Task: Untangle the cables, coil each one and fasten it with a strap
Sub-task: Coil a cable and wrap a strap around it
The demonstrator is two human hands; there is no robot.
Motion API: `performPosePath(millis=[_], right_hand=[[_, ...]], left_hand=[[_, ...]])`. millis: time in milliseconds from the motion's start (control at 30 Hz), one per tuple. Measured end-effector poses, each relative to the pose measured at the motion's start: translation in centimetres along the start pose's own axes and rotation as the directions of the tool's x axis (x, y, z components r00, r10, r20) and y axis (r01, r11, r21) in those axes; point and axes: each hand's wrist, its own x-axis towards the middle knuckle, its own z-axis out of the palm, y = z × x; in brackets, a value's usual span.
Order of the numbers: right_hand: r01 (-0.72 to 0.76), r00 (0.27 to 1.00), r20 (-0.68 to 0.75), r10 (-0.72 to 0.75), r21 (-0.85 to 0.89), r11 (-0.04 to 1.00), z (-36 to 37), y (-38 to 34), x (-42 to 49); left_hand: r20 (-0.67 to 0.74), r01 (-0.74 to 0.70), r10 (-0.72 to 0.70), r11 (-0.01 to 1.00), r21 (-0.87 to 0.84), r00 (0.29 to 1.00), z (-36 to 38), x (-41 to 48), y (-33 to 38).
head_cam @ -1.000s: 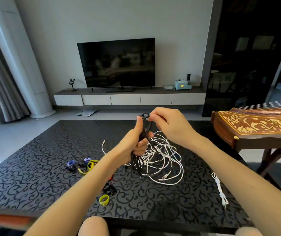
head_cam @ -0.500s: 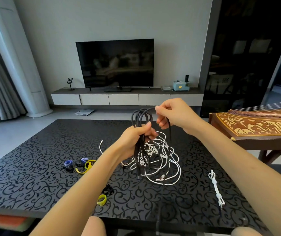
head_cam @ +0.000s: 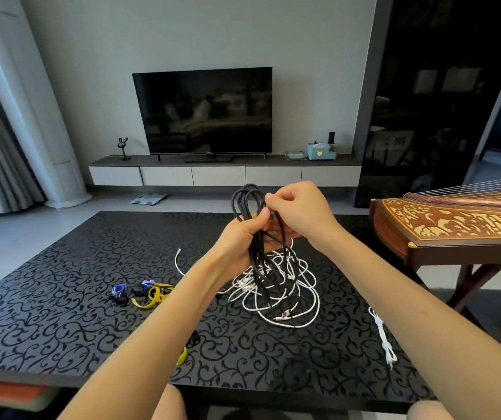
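My left hand (head_cam: 241, 234) grips a bundle of black cable (head_cam: 247, 199) loops above the table, the loops rising over my fist and the rest hanging down. My right hand (head_cam: 296, 207) pinches a strand of that black cable beside the loops. Below them a tangle of white cable (head_cam: 285, 294) lies on the table, with black strands hanging into it. Straps lie to the left: a blue and black cluster (head_cam: 120, 292), a yellow strap (head_cam: 153, 295), and another yellow strap (head_cam: 182, 356) partly hidden by my left forearm.
The black patterned table (head_cam: 46, 313) holds a small bundled white cable (head_cam: 384, 341) near its right edge. A wooden zither on a stand (head_cam: 455, 225) is close on the right. A TV (head_cam: 202, 110) and low cabinet stand against the far wall.
My right hand has come back down to the loops at my left fist, laying another turn of black cable there. My left hand keeps its grip, raised a little higher.
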Motion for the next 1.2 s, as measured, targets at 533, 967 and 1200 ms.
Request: performPosePath(millis=[533, 967, 1200], right_hand=[[-0.602, 0.718, 0.685, 0.126, 0.520, 0.606, 5.6, 6.3, -8.5], [0.483, 0.865, 0.309, -0.394, -0.304, 0.821, -1.4, 4.7, -5.3], [0.320, 0.889, 0.345, -0.301, 0.001, 0.947, -3.0, 2.2, -2.8]], left_hand=[[-0.202, -0.181, 0.152, 0.974, -0.134, 0.968, -0.6, 3.2, 3.0], [-0.073, 0.116, -0.098, 0.556, 0.823, 0.992, -3.2, 1.6, 2.2], [0.226, 0.018, -0.223, 0.750, 0.661, 0.948, -2.1, 0.3, 0.5]])
